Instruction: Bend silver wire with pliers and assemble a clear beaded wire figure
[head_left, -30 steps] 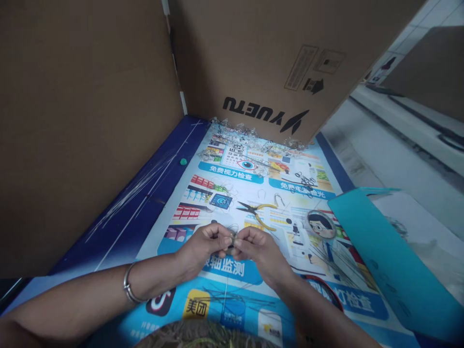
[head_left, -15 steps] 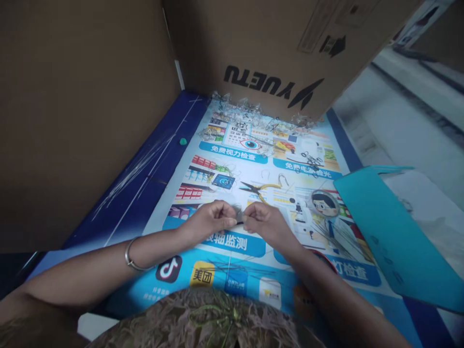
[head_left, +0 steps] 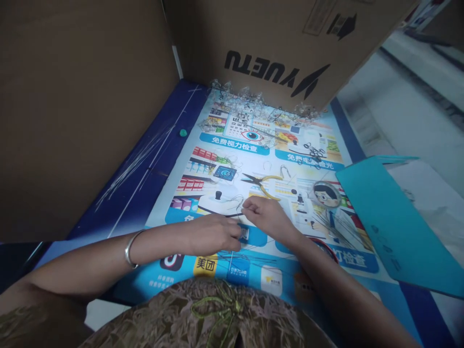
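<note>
My left hand (head_left: pixel 213 235) lies low on the printed poster mat (head_left: pixel 232 145), fingers curled over a small dark piece (head_left: pixel 243 234) near the mat's front. A silver bangle (head_left: pixel 128 249) sits on that wrist. My right hand (head_left: pixel 266 217) is just beyond it, fingertips pinched on a thin wire (head_left: pixel 237 205) that loops away to the left. Several thin straight wires (head_left: pixel 232 258) lie on the mat under both hands. Yellow-handled pliers (head_left: pixel 263 181) rest a little beyond my right hand.
Cardboard walls (head_left: pixel 79 96) stand at the left and back. Clear beads and small parts (head_left: pixel 246 101) pile along the back wall, with black rings (head_left: pixel 314 152) to the right. More wires (head_left: pixel 134 162) lie on the blue strip. A teal folder (head_left: pixel 384 217) leans at the right.
My hands have parted: the left dropped toward me onto the mat, the right stayed pinched on the wire. The camera tilted down a little.
</note>
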The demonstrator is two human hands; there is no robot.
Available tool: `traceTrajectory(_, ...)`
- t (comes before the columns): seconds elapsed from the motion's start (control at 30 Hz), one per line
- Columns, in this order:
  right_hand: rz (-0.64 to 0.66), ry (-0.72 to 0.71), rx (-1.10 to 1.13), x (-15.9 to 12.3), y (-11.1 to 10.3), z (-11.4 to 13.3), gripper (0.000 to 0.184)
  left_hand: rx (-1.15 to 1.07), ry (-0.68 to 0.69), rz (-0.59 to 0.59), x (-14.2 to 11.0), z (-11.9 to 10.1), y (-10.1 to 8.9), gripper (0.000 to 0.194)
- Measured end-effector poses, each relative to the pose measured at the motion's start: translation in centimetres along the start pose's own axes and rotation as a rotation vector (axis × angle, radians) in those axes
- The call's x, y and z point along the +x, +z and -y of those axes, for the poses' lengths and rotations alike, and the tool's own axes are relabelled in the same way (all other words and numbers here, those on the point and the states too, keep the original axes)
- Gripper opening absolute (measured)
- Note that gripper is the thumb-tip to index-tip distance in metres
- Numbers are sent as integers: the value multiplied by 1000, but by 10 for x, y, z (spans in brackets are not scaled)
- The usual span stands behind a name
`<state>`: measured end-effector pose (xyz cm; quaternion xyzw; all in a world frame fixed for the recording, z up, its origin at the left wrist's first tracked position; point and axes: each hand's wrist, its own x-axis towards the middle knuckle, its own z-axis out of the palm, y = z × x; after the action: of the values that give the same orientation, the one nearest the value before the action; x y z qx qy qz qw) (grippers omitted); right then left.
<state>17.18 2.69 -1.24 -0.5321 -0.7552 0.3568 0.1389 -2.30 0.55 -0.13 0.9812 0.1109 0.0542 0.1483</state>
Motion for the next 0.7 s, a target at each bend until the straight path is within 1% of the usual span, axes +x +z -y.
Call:
traceTrajectory(0.1,2,-11,-19,0,0,-1,8,24,43,-15,2,2,5,10)
traceTrajectory(0.2,-7,-16,-26,0,2,-3,9,59,80,-1,3,2,6,9)
traceTrajectory(0.33,-13,-22,-18,-1,1,-4,9,81,96,26,2,1,0,11)
traceTrajectory(0.4,-32,-20,-13,-2,-1,-2,9,67,49,45,-1,1,-6,11)
traceTrajectory(0.53,-71,-31,-3,-8,-8,5,12,42,-89,59,-6,2,-19,9)
traceTrajectory(0.6,-12,-52,29,-12,-11,10,16,54,-132,61,-7,3,-22,8)
traceTrajectory(0.7,221,-85,128,-19,-12,16,21,97,-172,29,-9,4,-22,10)
